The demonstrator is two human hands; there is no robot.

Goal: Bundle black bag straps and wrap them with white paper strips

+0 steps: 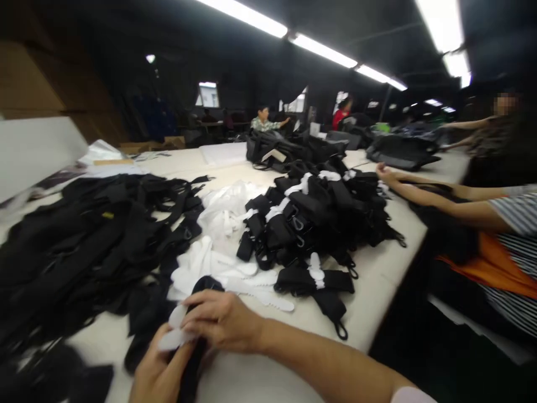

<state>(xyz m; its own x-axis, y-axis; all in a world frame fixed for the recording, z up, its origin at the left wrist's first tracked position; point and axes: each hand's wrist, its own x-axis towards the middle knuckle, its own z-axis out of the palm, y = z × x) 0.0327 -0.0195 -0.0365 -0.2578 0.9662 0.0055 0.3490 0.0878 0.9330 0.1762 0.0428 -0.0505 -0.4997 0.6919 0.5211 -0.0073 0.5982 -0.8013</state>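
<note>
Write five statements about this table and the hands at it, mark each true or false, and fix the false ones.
1. The right grip is on a white strip. True.
2. The left grip touches nothing. False: it is on the same white strip.
3. Loose white strips lie between the unbanded black straps and the banded bundles. True.
4. The bundle nearest the person has an orange band. False: its band is white.
5. A co-worker at the right has a striped sleeve. True.
</note>
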